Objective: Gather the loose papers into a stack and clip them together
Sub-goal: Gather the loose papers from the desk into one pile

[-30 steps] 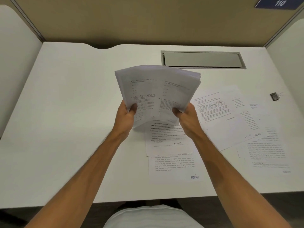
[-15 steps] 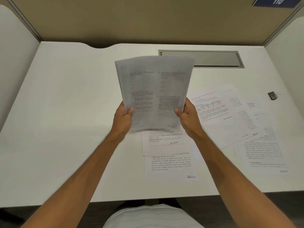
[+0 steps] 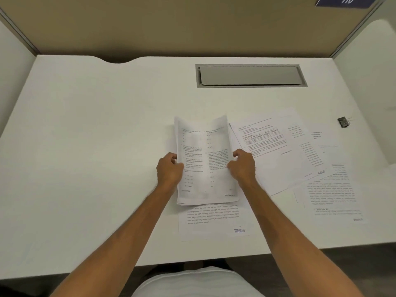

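A stack of printed papers [image 3: 204,161] lies low over the middle of the white desk [image 3: 85,146], bowed slightly between my hands. My left hand [image 3: 169,171] grips its left edge and my right hand [image 3: 243,167] grips its right edge, fingers curled round the sheets. Under the stack's near end lies a loose sheet marked SPEED POST [image 3: 214,221]. More loose sheets [image 3: 276,153] spread out to the right, overlapping, with another printed page [image 3: 334,194] at the far right. A small black binder clip [image 3: 344,122] sits alone near the desk's right side.
A grey metal cable hatch [image 3: 250,76] is set into the desk at the back. Beige and white partition walls [image 3: 192,24] close in the desk on three sides. The desk's front edge runs just above my lap.
The stack, held upright and fanned in the air a second ago, has been squared up and brought down towards the desk. Both hands have slid to its side edges.
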A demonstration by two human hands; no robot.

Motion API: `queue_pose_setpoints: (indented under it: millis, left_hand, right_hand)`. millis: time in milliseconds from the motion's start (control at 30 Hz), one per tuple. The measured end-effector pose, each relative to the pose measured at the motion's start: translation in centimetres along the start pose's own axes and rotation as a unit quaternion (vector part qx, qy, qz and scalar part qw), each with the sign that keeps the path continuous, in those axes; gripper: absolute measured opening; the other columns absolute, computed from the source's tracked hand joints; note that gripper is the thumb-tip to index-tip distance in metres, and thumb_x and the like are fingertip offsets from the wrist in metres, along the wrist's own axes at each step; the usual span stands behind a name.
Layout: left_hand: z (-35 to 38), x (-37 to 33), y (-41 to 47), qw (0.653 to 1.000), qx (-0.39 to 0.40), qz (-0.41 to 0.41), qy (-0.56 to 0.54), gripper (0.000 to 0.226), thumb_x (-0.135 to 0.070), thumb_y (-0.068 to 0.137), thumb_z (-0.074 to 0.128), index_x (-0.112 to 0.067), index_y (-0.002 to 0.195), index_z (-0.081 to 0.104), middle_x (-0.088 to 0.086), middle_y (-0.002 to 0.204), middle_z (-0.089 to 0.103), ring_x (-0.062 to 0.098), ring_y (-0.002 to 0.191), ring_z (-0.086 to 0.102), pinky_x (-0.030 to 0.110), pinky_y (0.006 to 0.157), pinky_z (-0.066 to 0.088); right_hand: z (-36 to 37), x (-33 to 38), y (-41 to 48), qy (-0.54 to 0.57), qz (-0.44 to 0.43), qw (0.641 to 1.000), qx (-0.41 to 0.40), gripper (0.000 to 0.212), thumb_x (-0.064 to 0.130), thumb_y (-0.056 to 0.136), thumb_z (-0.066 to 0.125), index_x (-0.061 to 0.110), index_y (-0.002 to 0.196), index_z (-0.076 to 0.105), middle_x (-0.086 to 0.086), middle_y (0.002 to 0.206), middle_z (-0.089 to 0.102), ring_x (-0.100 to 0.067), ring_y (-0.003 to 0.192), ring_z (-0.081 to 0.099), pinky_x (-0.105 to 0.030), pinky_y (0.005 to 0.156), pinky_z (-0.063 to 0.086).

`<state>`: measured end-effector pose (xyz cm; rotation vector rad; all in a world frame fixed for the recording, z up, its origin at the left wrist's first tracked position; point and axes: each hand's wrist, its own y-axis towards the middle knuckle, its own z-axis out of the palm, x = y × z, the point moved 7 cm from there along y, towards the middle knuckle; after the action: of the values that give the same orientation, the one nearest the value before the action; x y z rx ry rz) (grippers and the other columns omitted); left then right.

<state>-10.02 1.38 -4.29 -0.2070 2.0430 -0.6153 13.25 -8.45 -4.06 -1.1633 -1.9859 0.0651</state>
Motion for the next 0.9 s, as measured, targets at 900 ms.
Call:
queue_pose_setpoints:
  millis: [900]
  left_hand:
    - [-0.2,0.3,0.4,0.998,-0.054,-0.004,0.027,0.023,-0.008,0.090,0.064,-0.015,0.112,0.063,0.002,0.102,0.069,0.024,0.088,0.068,0.033,0.075,0.056]
  right_hand:
    - [0.6,-0.8,0.5,0.051,0.047,0.997,0.029,0.020,0.007,0.089,0.065,0.009,0.109,0.059,-0.008,0.114,0.068,-0.028,0.103,0.068,-0.034,0.078,0.059]
